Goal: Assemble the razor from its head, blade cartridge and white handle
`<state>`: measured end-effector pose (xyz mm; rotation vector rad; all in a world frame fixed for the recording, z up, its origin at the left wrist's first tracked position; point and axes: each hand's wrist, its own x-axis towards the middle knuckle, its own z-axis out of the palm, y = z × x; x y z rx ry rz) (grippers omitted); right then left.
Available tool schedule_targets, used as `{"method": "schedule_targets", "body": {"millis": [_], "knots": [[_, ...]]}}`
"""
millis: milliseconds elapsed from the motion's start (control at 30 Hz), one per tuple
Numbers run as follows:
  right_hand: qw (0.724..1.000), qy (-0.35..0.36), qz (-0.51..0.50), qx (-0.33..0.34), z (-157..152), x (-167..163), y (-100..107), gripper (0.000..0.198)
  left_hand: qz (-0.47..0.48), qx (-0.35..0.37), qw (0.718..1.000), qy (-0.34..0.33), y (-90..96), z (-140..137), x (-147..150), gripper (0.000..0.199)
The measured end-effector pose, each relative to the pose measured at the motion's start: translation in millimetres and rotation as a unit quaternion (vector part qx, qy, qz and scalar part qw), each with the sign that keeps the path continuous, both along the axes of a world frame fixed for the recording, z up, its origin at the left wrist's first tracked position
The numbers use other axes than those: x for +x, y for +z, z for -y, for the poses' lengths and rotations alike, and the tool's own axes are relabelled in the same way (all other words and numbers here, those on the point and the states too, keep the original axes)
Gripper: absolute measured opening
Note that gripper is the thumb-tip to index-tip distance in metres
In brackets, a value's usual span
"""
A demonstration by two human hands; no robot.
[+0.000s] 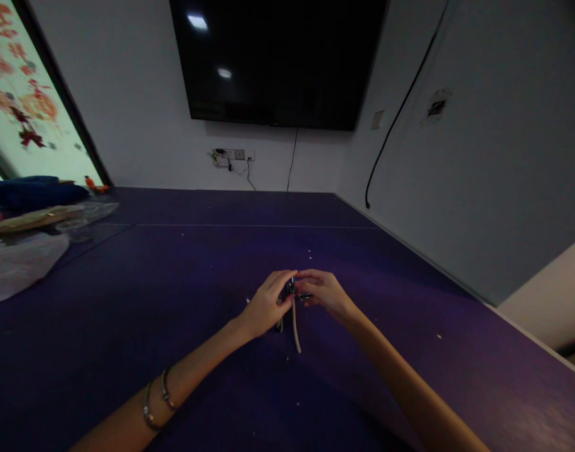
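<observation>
My two hands are close together over the purple surface (203, 270), right in front of me. My left hand (266, 304) has its thumb and fingers closed on a small dark piece (292, 285). My right hand (329, 294) is curled up right next to it. A thin dark bit (306, 296) shows by those fingers, but I can't tell if they are pinching it or just touching it.

A pale strip (295, 329) runs down toward me from just under the small dark piece. I can't see if the two are joined. Another short strip (279, 326) peeks out below my left hand.

So the picking-up part looks done to me, and I think I'm in the middle of the fiddly part. Neither hand has moved away, so I don't think this bit is finished. My fingers hide too much to tell if the pieces fit together. Letting go is left too, I think.
</observation>
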<state>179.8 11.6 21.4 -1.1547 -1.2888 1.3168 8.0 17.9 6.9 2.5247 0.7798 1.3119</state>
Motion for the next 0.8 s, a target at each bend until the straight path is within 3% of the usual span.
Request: {"method": "schedule_targets", "body": {"millis": [500, 800], "knots": [[0.998, -0.003, -0.057, 0.004, -2.2, 5.2, 2.0, 0.041, 0.002, 0.032, 0.999, -0.009, 0.4, -4.8, -7.7, 0.036], [0.998, 0.045, -0.029, -0.018, 0.5, 8.3, 7.7, 0.035, -0.023, 0.079, 0.996, -0.028, 6.3, -13.2, -15.5, 0.019]]}}
